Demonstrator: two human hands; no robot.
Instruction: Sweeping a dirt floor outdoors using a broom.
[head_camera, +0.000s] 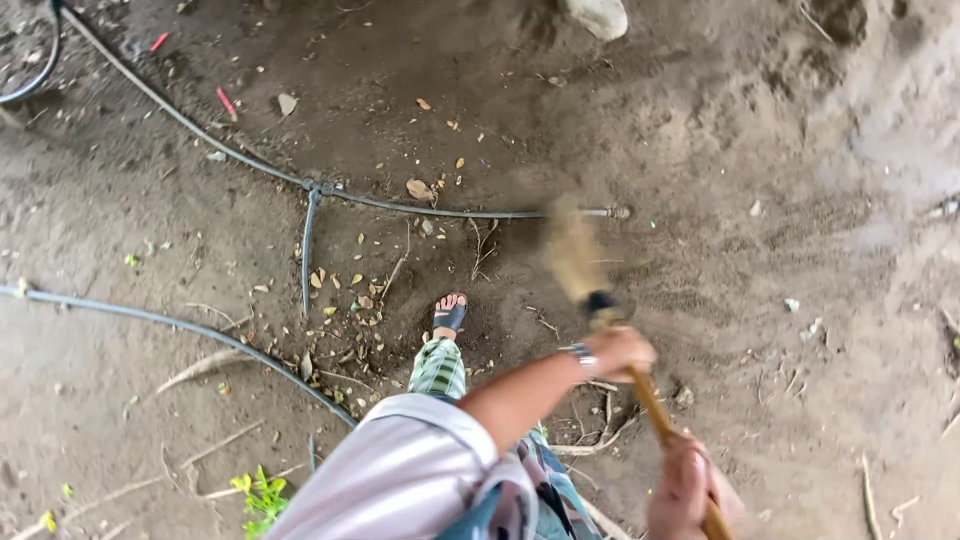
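Head view looks straight down at bare, sandy ground (760, 260) where a person sweeps with a broom. The left hand (620, 352) is the upper one on the wooden broom handle (655, 410); its grip is pressed together around the stick, just above a dark band where the handle meets the bristles. A bracelet (582, 357) sits on that wrist, and a striped sleeve (400, 470) covers the upper arm. The right hand (688, 488) is lower in the frame, near the bottom edge, its grip also wrapped tight around the handle. The broom head (575, 252), a tan bundle of bristles, is blurred and lies over the dirt just beyond the left hand, close to the end of a thin dark hose (400, 205). That hose runs across the ground from the upper left, with a short branch dropping from a joint. A second hose (150, 320) curves in from the left edge. Dry leaves (345, 290) and twigs are scattered between them. One sandalled foot (450, 315) stands near the leaves, below it a checked trouser leg (438, 368). A pale stone (600, 15) sits at the top edge, and a small green weed (262, 495) grows at the lower left.
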